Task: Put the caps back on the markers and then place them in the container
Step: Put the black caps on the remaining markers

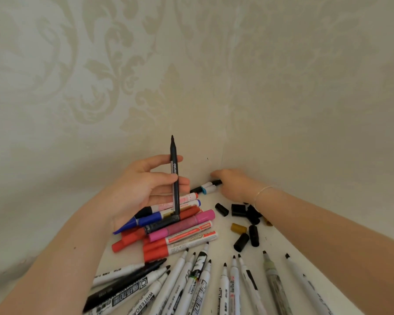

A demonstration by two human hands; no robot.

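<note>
Left hand holds black marker upright; no container in view.

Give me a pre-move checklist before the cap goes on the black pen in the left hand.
1. Pen held: ok. The left hand pinches the thin black pen upright.
2. Tip bare: ok. The pen's upper end is uncapped and nothing covers it.
3. Cap in the right hand: cannot tell. Its fingers are at a black-ended white marker by the wall; a cap in the grip is not visible.
4. Spare caps in reach: ok. Loose black caps lie under the right wrist, with a gold cap among them.
5. Cap fit for this thin pen: cannot tell.
6. Container: not ok, none in view.
</note>
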